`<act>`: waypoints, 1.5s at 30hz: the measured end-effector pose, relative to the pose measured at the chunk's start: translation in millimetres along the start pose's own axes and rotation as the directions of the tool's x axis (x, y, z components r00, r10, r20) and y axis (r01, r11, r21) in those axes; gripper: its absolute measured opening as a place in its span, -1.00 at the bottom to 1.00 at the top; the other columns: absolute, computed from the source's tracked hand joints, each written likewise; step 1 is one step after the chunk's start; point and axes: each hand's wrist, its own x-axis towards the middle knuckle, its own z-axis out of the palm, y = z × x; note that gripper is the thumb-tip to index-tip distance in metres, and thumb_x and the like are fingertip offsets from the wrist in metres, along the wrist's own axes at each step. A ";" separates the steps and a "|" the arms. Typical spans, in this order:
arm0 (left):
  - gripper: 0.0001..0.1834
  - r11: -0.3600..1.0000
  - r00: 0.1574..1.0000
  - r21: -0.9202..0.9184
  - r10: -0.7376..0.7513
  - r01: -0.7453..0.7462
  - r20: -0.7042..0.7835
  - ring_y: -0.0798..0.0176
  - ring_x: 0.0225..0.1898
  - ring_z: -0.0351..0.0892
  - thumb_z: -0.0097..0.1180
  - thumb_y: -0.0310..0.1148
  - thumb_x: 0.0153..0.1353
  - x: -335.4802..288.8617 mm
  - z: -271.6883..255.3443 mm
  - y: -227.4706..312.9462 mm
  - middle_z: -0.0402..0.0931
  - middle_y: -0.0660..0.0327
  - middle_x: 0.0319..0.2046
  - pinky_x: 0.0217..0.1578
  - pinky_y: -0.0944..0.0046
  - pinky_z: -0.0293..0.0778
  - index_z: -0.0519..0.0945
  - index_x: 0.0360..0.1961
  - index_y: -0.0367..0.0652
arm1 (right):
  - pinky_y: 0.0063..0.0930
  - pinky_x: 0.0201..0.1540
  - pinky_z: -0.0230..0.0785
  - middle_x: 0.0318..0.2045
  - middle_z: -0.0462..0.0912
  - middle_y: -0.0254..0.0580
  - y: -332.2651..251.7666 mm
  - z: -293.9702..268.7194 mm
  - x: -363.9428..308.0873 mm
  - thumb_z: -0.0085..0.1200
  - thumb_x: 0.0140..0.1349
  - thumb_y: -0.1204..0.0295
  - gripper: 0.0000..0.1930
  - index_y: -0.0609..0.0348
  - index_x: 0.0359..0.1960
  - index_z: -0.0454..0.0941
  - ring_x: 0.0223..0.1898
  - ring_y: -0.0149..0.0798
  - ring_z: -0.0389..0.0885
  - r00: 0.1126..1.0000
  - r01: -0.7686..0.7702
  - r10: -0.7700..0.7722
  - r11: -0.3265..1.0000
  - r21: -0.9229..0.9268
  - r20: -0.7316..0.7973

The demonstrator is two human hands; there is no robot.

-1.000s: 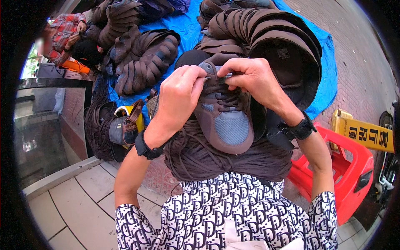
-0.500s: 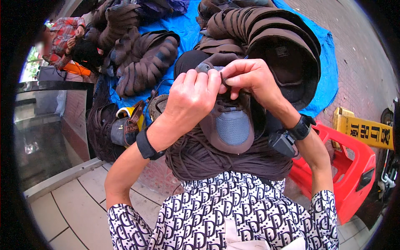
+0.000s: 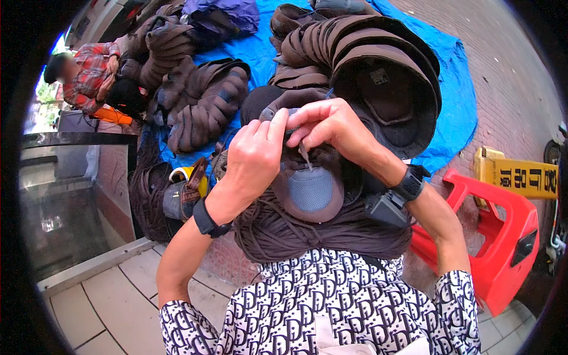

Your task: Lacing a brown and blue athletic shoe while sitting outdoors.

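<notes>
In front of me a brown shoe upper (image 3: 312, 190) with a grey-blue mesh toe rests with its toe toward me. Fingers curled, my left hand (image 3: 254, 151) grips the upper near its collar at the eyelets. Just beside it, my right hand (image 3: 334, 127) pinches a dark shoelace (image 3: 305, 155) between thumb and fingers. The lace's pointed tip hangs over the tongue area. My fingers hide the eyelets and most of the lace. A thick bundle of dark brown laces (image 3: 325, 239) lies across my lap, under the toe.
Nested stacks of brown shoe uppers (image 3: 408, 94) lie ahead on a blue tarp (image 3: 457, 106). A red plastic stool (image 3: 503, 222) and a yellow sign (image 3: 520, 177) stand at right. At left are a glass-sided case (image 3: 77, 201) and a person in a plaid shirt (image 3: 94, 74).
My right hand has drawn down and left, and the lace tip now shows below its fingers. My left hand still grips the upper. The whole view has shifted slightly.
</notes>
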 end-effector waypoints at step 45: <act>-0.84 0.906 0.751 -0.181 -0.192 0.383 0.632 0.12 -0.57 0.52 0.01 -0.42 -0.06 58.2 11.6 -26.2 0.47 0.04 -0.66 -0.51 0.23 0.39 0.53 -0.46 -0.27 | -0.43 -0.44 0.39 -0.57 0.56 -0.11 15.0 -41.8 -17.4 0.13 -0.14 0.40 -0.86 0.20 -0.53 0.57 -0.51 -0.19 0.56 0.834 0.203 -0.541 0.484 -0.851 -0.109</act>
